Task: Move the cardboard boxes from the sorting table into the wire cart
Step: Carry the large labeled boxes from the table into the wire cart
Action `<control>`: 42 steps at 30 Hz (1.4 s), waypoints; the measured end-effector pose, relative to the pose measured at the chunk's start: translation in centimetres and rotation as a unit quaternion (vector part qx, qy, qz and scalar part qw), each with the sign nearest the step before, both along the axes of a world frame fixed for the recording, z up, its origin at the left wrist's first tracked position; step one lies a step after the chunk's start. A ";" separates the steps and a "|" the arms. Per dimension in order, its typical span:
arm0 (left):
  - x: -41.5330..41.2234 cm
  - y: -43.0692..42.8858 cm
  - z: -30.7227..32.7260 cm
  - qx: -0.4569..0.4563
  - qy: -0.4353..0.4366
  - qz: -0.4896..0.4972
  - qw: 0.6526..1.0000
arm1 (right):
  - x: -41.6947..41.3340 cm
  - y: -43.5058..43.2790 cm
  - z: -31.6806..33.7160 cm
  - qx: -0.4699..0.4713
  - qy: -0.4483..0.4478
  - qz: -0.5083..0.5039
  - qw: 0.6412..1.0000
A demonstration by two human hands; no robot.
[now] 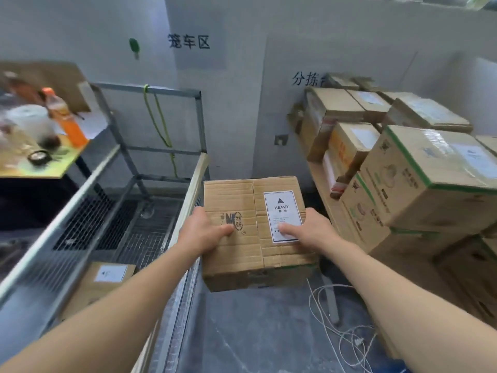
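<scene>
Judging from the white paper label (283,208) printed with HEAVY, the brown corrugated cardboard box (236,262) will be weighty for its size. I think it needs both hands and some support near the bottom edges, not only a squeeze at the top. The cardboard looks stiff enough to keep its shape, but it is creased in many lines. The top flaps meet at a seam (I cannot tell if it is taped), so pressing on the middle may be unwise. The surface is matt and dry, probably not slippery. A dark printed mark sits on the left flap.

The left hand (207,232) grips the left side and the right hand (309,230) grips the right side. Each thumb lies flat on the top, the right one on the label, and the other fingers go over the edges out of sight, clamped on the box. The box is held in the air, just beside the right rail of the grey metal wire cart (193,184) and near the wooden worktop (318,181) with its stacked cardboard boxes (419,168). It is not yet inside the cart, where one smaller brown box (107,281) lies.
</scene>
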State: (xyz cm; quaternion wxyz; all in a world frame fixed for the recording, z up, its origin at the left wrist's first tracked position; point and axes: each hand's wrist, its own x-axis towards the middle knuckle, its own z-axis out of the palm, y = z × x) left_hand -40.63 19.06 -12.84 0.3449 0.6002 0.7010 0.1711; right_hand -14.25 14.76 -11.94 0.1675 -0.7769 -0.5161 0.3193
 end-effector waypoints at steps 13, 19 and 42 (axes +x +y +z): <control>-8.2 8.4 0.3 0.009 -0.009 0.136 0.991 | -8.3 15.7 0.2 0.035 0.009 0.151 0.988; -9.0 13.0 -0.2 0.006 -0.029 0.210 0.977 | -10.1 25.5 -1.0 0.028 0.015 0.236 0.971; -20.7 21.5 -6.8 -0.041 -0.085 0.405 0.909 | -28.6 44.5 -7.2 0.012 -0.027 0.406 0.914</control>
